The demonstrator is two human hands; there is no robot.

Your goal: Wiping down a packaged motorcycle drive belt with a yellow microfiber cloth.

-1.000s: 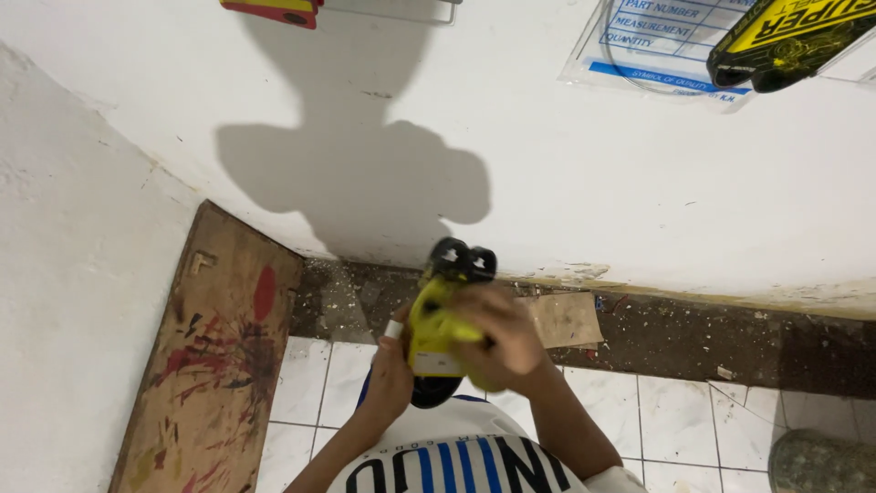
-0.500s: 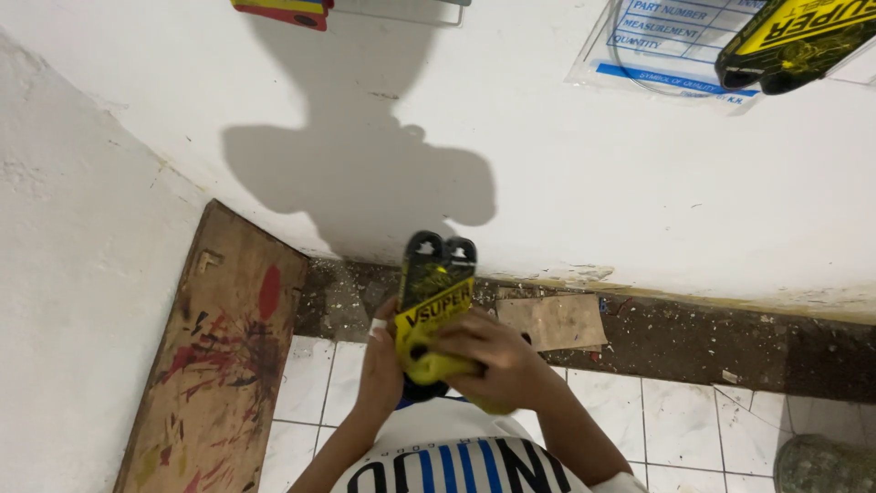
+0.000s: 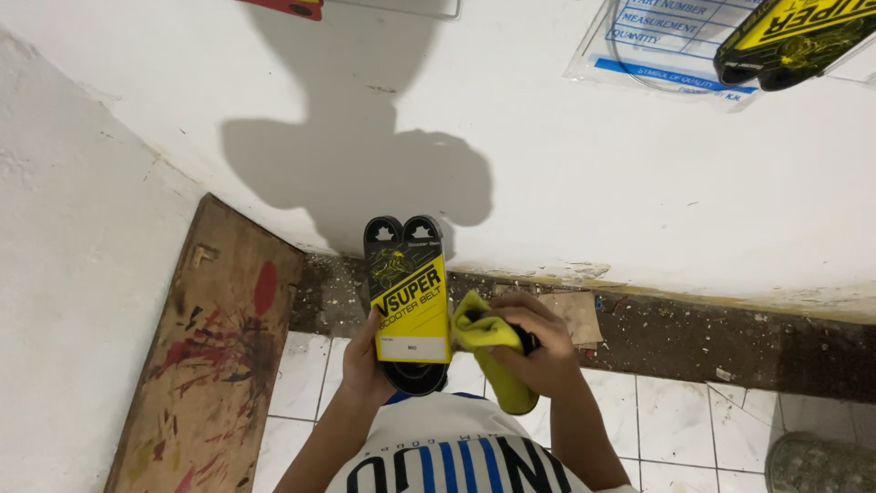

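Note:
My left hand (image 3: 363, 365) holds a black folded rubber belt in a yellow and black cardboard sleeve (image 3: 407, 292), upright in front of my chest. My right hand (image 3: 538, 351) grips a bunched yellow cloth (image 3: 488, 351) just to the right of the sleeve, touching its edge. Both hands are at the lower middle of the view, above my white shirt with blue and black print (image 3: 456, 452).
A paint-stained wooden board (image 3: 210, 347) leans against the white wall on the left. White floor tiles (image 3: 675, 420) meet a dirty dark strip along the wall, with a cardboard scrap (image 3: 575, 315). Another packaged belt (image 3: 794, 36) and a clear printed bag (image 3: 657, 41) hang at upper right.
The yellow cloth has come off the front of the sleeve and moved to its right side, so the sleeve's printed face now shows. The belt stands a little more upright.

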